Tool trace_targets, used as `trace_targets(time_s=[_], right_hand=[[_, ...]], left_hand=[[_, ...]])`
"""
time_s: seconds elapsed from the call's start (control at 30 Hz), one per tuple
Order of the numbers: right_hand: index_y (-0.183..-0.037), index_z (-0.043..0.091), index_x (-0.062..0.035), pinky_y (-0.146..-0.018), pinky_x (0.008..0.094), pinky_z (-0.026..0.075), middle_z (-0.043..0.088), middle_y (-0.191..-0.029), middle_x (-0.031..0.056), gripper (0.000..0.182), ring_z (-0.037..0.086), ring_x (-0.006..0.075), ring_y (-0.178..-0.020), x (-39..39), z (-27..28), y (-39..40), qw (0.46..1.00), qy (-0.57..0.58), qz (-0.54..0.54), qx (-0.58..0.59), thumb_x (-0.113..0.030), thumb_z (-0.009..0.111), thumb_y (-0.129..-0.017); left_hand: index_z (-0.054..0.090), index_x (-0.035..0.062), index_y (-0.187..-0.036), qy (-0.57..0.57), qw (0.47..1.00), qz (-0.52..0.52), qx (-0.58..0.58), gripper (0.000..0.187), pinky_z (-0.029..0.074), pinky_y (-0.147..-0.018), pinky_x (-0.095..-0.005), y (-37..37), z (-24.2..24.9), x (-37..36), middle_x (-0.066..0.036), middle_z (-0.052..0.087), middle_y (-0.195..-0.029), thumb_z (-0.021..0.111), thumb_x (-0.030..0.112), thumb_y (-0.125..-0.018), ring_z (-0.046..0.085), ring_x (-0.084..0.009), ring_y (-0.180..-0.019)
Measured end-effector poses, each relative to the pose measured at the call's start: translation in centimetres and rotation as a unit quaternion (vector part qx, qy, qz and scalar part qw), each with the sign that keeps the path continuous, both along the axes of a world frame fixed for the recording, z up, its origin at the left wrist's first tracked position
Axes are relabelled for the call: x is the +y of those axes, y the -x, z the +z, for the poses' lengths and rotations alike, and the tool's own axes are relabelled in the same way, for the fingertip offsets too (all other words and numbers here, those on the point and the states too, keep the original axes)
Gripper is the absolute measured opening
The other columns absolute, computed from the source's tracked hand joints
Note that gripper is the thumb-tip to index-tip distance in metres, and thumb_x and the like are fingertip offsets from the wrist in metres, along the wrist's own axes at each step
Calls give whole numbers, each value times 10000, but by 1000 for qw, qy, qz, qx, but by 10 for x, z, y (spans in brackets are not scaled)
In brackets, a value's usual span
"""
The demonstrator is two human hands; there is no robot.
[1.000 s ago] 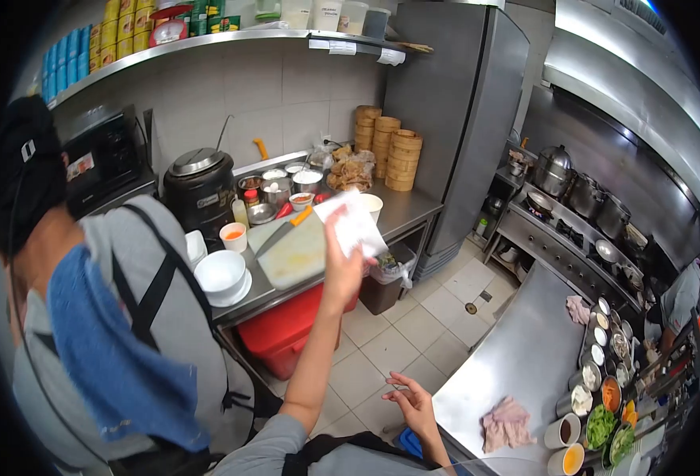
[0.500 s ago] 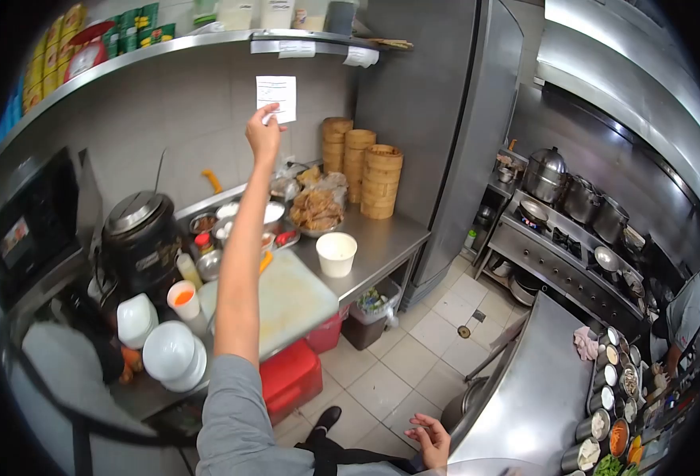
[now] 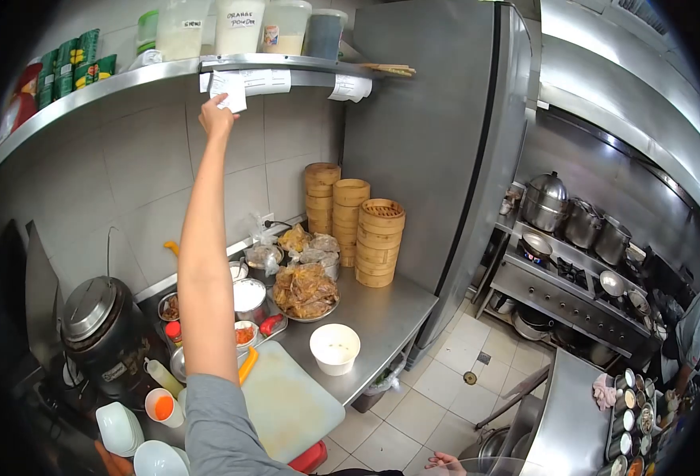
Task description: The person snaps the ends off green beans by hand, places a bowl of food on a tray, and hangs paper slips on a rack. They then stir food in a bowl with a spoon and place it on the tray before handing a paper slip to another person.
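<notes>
My left hand (image 3: 217, 119) is raised at the shelf edge, its fingers pinched on a white paper slip (image 3: 228, 90). The slip is up against the metal ticket rail (image 3: 275, 60), overlapping another printed slip (image 3: 267, 81) that hangs there. Further right on the rail hangs a curled slip (image 3: 351, 87). My right hand (image 3: 445, 463) shows only in part at the bottom edge, low beside the steel counter; its visible fingers are loosely apart and nothing shows in them.
Below my left arm are a cutting board (image 3: 290, 401), a white tub (image 3: 335, 349), bagged food (image 3: 306, 291) and a black cooker (image 3: 104, 333). Bamboo steamers (image 3: 379, 246) stand by the fridge (image 3: 421, 159). Labelled containers (image 3: 240, 28) line the shelf. A person (image 3: 691, 333) works at the far right.
My left hand has lifted the paper slip from in front of the wall up to the ticket rail. My view has tilted up, and my right hand has dropped mostly out of the picture.
</notes>
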State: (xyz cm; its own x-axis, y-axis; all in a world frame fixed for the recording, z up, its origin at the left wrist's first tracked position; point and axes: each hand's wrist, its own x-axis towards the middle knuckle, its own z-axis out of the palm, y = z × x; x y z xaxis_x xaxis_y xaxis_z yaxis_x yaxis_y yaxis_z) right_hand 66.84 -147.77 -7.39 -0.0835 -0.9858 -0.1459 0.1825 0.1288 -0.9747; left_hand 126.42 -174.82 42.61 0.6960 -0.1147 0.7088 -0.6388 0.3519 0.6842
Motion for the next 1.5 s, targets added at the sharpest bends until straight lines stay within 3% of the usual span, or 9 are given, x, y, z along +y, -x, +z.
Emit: trace_targets(time_s=[0.2,0.37,0.43,0.57,0.83,1.0,1.07,1.33,1.5], right_hand=[[-1000,604,13,-597,249,477,632,-861,85,178,575,140,-703,-18,43,-38,1000,11,12,14,-118,583,-882],[-1043,579,31,-743,289,492,617,-948,104,189,598,163,-807,-14,41,-30,1000,0,22,5,-81,526,-900],[-1092,567,46,-795,284,496,618,-990,113,220,612,160,-861,-8,41,-18,999,2,26,19,-59,506,-909],[-1117,569,24,-805,270,490,627,-1011,101,239,608,144,-888,21,40,1,999,36,-21,23,-93,520,-915],[-871,587,-21,-712,225,465,617,-795,15,130,577,75,-752,137,77,57,973,92,-201,71,-130,649,-836],[-782,577,-16,-644,220,469,608,-731,23,131,577,79,-697,244,82,109,894,176,-395,115,-110,656,-827],[-788,588,2,-655,231,473,614,-754,44,154,586,98,-712,301,83,130,870,133,-457,126,-132,630,-851],[-1317,379,-32,-896,353,438,532,-1211,138,464,566,211,-1021,476,99,161,708,262,-653,-54,-342,305,-980],[-1298,416,-63,-932,414,402,561,-1166,125,565,554,239,-1040,471,89,152,718,303,-549,-303,-485,259,-957]], left_hand=[[612,8,-1123,23,1000,-2,-21,437,549,-607,-292,-12,28,-1,-216,637,-1018,459,-82,-724,679,-222,-643],[651,81,-1073,40,981,144,-122,392,505,-766,-344,-70,32,-34,-162,634,-1035,620,44,-685,640,-253,-864],[639,94,-1077,85,992,47,-81,375,492,-791,-364,-86,26,-55,-157,620,-1047,674,158,-709,619,-266,-878],[642,90,-1030,103,954,36,-280,306,475,-822,-392,19,-11,-64,-172,570,-1098,662,196,-743,580,-288,-945],[649,82,-936,336,681,-319,-566,228,442,-883,-447,349,-201,73,-201,469,-1199,640,272,-812,503,-332,-1077],[626,61,-703,366,669,-496,-415,311,399,-901,-518,535,-297,224,-204,383,-1253,566,303,-889,454,-382,-1110],[586,42,-644,339,599,-614,-387,390,393,-899,-493,584,-313,279,-182,419,-1195,538,330,-903,445,-359,-1099],[542,50,-837,176,420,-849,-268,182,302,-1002,-504,724,-377,481,-238,347,-1287,640,201,-817,371,-403,-1199],[456,81,-1264,221,125,-894,-369,595,272,-1018,-505,771,-385,626,-169,386,-1348,681,287,-753,354,-363,-1261]])
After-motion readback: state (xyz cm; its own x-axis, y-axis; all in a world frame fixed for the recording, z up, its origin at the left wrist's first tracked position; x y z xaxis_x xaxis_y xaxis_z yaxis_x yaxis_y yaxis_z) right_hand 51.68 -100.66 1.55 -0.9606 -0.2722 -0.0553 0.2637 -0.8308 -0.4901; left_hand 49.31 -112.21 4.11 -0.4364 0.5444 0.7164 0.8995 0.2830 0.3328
